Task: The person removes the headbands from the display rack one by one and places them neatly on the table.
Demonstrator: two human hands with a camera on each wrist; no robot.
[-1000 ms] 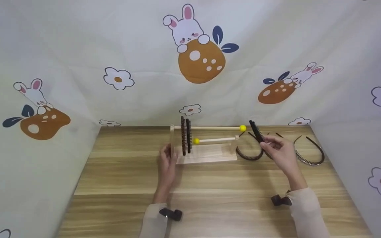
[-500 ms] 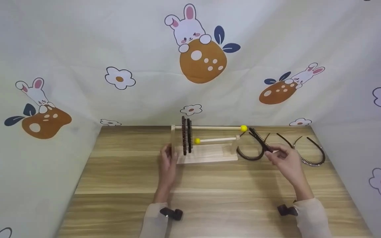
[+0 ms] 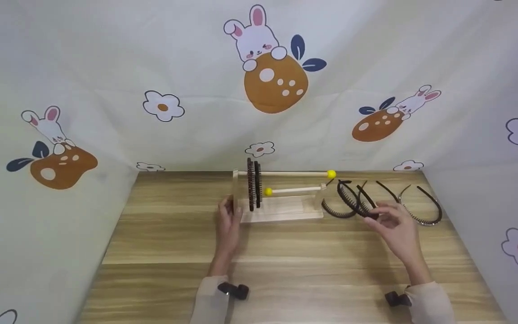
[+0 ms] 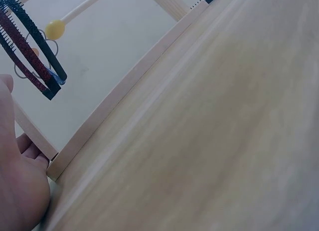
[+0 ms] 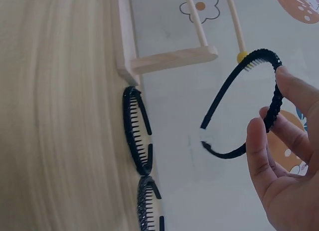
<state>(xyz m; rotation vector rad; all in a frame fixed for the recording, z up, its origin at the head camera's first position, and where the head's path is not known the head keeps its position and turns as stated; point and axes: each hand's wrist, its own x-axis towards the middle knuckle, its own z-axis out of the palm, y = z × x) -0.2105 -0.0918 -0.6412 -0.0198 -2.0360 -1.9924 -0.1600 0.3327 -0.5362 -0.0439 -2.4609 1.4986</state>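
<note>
My left hand grips the left upright of a pale wooden stand, thumb in front and fingers behind. The stand has two rods with yellow ball ends. Dark toothed headbands hang on the upper rod near that upright; the lower rod bears nothing. To the right of the stand, my right hand pinches a black toothed headband between thumb and fingers. In the right wrist view it is held up, its two ends pointing away from the palm.
Along the table's back right lie more headbands: a brown toothed one beside the stand and a glittery one at the far right. Another is partly hidden behind my right hand. A patterned cloth encloses the wooden table.
My right hand has moved right and toward me with the headband, turning it from nearly edge-on so that its loop shows. My left hand stays on the stand.
</note>
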